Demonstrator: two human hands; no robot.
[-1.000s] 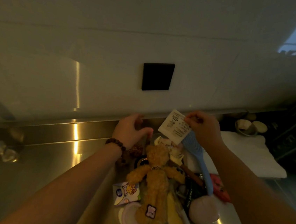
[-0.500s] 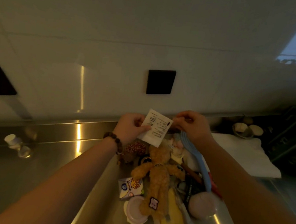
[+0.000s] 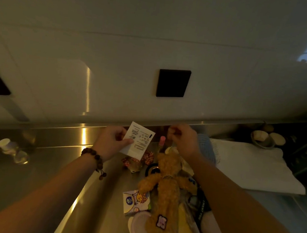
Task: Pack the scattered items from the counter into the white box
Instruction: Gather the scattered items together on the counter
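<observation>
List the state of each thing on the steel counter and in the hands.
White printed paper packet: pinched in the left hand, lifted off the counter.
Right hand: closed above the pile; contents unclear.
Tan plush teddy bear: lying flat on the pile, unpacked.
Small cartoon-printed carton: lying beside the bear.
Round pink-lidded container: lid on, partly under the bear.
White folded towel: lying flat at right.
</observation>
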